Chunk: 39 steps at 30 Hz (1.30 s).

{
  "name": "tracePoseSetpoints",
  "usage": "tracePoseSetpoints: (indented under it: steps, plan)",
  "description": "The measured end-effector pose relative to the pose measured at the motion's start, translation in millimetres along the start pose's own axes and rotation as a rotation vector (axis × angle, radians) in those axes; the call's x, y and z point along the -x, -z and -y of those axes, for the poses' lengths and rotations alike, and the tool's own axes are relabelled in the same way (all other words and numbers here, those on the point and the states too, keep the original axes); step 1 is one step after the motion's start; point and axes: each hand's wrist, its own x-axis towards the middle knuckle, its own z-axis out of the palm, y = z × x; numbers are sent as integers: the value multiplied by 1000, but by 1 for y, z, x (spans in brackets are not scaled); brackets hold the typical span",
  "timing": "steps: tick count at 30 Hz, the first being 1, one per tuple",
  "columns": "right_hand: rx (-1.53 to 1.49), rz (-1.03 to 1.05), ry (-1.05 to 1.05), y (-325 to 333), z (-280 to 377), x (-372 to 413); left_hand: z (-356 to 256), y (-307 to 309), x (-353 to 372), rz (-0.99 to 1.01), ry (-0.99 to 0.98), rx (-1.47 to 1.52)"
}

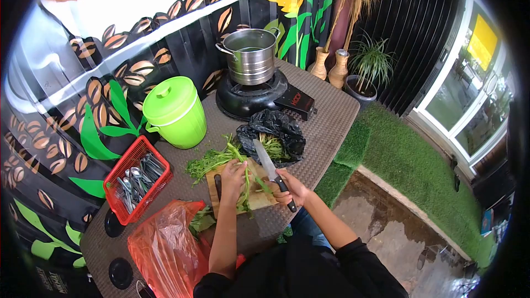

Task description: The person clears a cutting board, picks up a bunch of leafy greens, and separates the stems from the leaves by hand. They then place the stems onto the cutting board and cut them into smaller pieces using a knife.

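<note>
A bunch of greens (212, 160) is being held down on the cutting board (260, 198) under the left hand (234, 179), fingers curled around them, while a knife (265, 161), blade pointing away just right of them, is being gripped in the closed right hand (291, 189).

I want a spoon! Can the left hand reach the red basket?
Probably yes: the left hand holds the greens on the board, and only loose leaves lie between it and the red basket.
</note>
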Motion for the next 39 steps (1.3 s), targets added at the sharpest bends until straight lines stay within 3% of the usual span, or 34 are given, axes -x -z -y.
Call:
tracePoseSetpoints:
  steps: [1, 3, 5, 7, 8, 10, 24, 26, 30, 32, 33, 35, 39]
  plan:
    - [1, -1, 0, -10, -2, 1, 0, -2, 1, -19, 16, 25]
    - [518, -520, 207, -32, -10, 2, 4, -1, -1, 16, 4, 73]
    - [610, -522, 312, -40, -12, 6, 9, 2, -3, 49, -8, 120]
    - [885, -499, 642, -36, -13, 4, 11, 2, -3, 64, -4, 244]
    - [885, -497, 640, -34, -15, 1, 11, 3, -3, 62, -5, 244]
    - [975, -523, 832, -35, -20, -4, 9, 3, -1, 132, -13, 283]
    - [984, -450, 944, -38, -33, -19, -7, 0, 5, 138, 58, 261]
    - [1167, -550, 877, -45, -34, -18, -1, 2, 1, 155, 68, 267]
    - [1032, -562, 945, -44, -31, -28, 7, 2, 2, 249, 129, 306]
    - [1328, -590, 1007, -43, -25, -27, 10, 0, 4, 278, 156, 350]
    - [1328, -592, 1006, -42, -22, -25, 11, 1, 4, 279, 158, 351]
    - [1675, -733, 927, -43, -17, -21, 13, 3, 3, 301, 170, 391]
    - [1765, -750, 890, -43, -16, -23, 12, 3, 2, 305, 176, 365]
